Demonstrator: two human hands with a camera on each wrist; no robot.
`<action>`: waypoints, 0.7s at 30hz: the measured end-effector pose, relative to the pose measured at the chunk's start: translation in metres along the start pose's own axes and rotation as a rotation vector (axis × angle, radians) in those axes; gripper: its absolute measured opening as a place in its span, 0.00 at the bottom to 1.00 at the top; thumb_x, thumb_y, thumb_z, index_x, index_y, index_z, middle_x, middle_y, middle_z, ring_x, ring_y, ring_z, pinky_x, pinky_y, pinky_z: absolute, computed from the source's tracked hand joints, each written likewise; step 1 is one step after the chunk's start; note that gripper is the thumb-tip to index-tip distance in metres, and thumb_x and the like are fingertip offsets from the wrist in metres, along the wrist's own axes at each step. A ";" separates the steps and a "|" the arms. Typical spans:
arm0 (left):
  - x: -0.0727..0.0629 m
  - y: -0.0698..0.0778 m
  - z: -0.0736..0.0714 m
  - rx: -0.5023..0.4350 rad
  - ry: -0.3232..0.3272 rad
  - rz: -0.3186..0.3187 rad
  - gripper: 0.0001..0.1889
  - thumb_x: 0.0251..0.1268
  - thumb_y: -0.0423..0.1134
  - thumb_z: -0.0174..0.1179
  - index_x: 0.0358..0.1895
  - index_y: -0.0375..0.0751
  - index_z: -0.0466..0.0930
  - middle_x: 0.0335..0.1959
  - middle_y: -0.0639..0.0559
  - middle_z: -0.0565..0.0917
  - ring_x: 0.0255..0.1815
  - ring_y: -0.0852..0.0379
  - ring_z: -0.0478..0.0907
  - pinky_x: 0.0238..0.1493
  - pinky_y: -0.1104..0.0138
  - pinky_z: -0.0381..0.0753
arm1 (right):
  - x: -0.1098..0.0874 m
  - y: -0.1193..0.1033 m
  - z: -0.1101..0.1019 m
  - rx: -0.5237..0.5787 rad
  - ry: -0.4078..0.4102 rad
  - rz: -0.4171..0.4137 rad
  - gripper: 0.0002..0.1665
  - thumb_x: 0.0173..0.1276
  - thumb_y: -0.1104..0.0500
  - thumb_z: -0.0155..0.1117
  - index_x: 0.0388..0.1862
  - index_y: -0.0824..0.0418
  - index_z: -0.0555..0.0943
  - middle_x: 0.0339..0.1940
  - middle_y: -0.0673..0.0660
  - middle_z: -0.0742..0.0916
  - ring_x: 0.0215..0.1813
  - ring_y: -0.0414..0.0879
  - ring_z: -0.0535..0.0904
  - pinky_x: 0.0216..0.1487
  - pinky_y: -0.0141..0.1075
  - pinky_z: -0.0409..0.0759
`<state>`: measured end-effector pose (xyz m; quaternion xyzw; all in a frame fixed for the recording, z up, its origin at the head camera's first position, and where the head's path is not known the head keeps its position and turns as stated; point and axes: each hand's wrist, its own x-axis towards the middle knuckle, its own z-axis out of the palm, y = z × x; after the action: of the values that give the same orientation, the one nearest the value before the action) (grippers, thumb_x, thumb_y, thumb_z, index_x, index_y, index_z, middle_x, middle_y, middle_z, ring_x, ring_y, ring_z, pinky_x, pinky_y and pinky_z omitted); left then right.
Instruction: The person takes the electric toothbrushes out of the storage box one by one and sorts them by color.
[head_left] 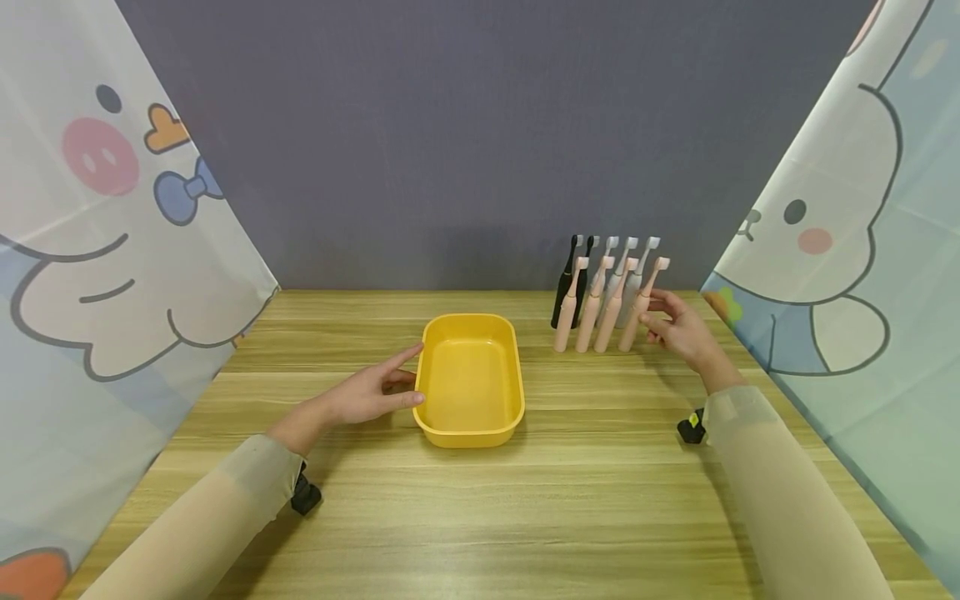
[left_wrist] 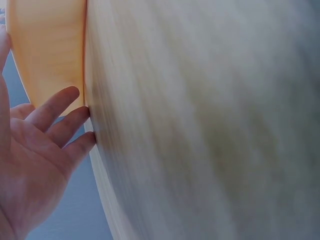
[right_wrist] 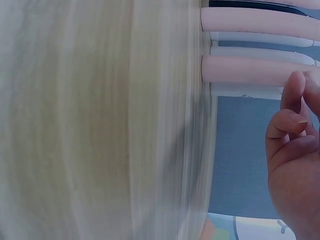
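Observation:
My left hand [head_left: 367, 392] is at the left side of a yellow rectangular tray [head_left: 519, 379], thumb and index finger extended to its rim. The left wrist view shows these fingers [left_wrist: 52, 107] spread beside the tray wall. Over on the right, my right hand [head_left: 681, 332] has its thumb and fingertips around the body of the rightmost pink electric toothbrush [head_left: 634, 321], which stands upright on the table. In the right wrist view, curled fingers [right_wrist: 285, 125] meet that brush's handle [right_wrist: 245, 68]. The tray holds nothing.
More pink electric toothbrushes [head_left: 588, 321] stand in the front row, with black ones [head_left: 564, 287] and white ones [head_left: 632, 292] behind. A grey panel [head_left: 450, 150] rises at the back of the wooden table [head_left: 480, 517]. Cartoon-printed cloths [head_left: 832, 317] hang at both sides.

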<state>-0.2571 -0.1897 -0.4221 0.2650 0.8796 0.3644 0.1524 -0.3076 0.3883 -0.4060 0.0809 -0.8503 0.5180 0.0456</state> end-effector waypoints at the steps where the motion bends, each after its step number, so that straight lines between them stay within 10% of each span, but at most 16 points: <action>1: 0.000 0.000 0.000 -0.001 0.000 0.000 0.52 0.79 0.62 0.65 0.93 0.55 0.42 0.76 0.41 0.82 0.78 0.37 0.78 0.81 0.34 0.69 | 0.000 0.000 -0.001 0.003 -0.003 0.004 0.37 0.89 0.63 0.55 0.89 0.68 0.55 0.77 0.76 0.72 0.30 0.35 0.80 0.28 0.30 0.78; 21: -0.001 -0.004 0.001 -0.006 0.000 0.002 0.52 0.80 0.62 0.65 0.93 0.57 0.41 0.75 0.40 0.82 0.77 0.38 0.80 0.79 0.37 0.74 | -0.044 -0.011 -0.020 -0.081 -0.048 -0.045 0.40 0.89 0.63 0.56 0.89 0.69 0.51 0.78 0.78 0.72 0.31 0.43 0.82 0.24 0.34 0.74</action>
<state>-0.2571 -0.1923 -0.4255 0.2655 0.8783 0.3670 0.1529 -0.2628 0.4052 -0.3946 0.1105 -0.8695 0.4798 0.0398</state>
